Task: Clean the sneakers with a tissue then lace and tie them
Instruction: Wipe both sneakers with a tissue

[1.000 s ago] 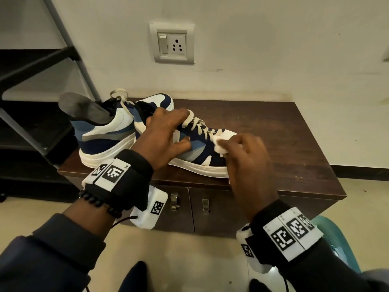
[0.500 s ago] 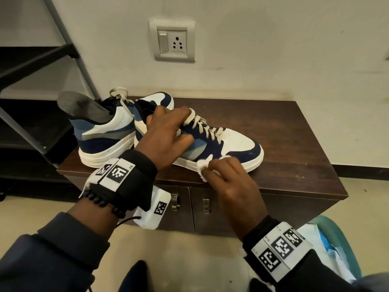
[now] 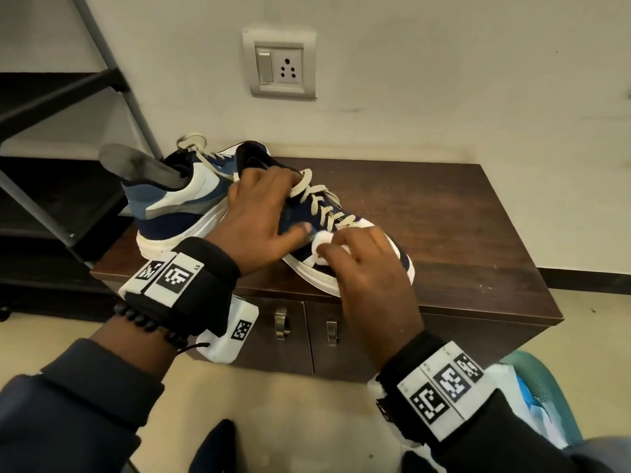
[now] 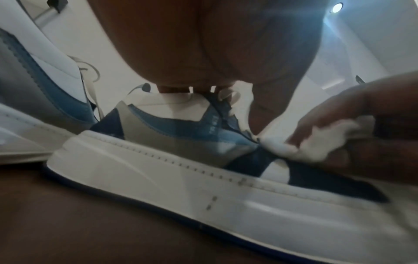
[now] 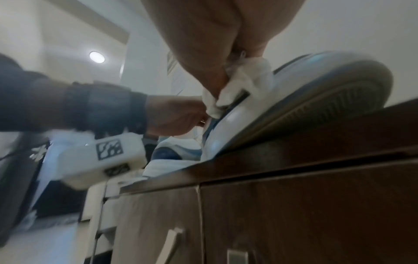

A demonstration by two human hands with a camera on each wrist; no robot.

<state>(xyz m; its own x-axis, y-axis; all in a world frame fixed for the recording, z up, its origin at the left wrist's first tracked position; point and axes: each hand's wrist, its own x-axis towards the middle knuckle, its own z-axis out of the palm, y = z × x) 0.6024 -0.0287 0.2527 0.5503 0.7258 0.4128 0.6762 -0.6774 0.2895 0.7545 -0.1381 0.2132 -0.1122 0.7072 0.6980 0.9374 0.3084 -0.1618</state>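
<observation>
Fingers (image 3: 345,245) of the right hand (image 3: 370,264) curl over a crumpled white tissue wad (image 3: 322,241) and press it against the near side of the navy, blue and white laced sneaker (image 3: 408,264), just where the dark side panel meets the white toe cap. The wad shows at the thumb side of that hand, with the rest hidden under the knuckles. In the left wrist view the same tissue (image 4: 316,142) sits squeezed between fingertips and the shoe's upper, above the thick white midsole.

Relative to this sneaker, the left hand (image 3: 263,216) lies on the heel half: its fingers drape over the collar and the top of the cream laces (image 3: 321,203), the thumb stretches along the near side toward the tissue, almost touching it. It steadies the shoe, gripping rather than lying flat.

The sneaker's long axis runs from its heel at the back left to its toe at the front right, and the toe overhangs the front edge of the dark brown wooden cabinet top (image 3: 461,216). So the unwiped run, as I judge it, lies along that axis: toeward to the right of the tissue, or heelward under the left thumb. The right hand is nearer the toe.

Behind the sneaker's heel stands the matching second sneaker (image 3: 177,206), a grey insole sticking out of it.
</observation>
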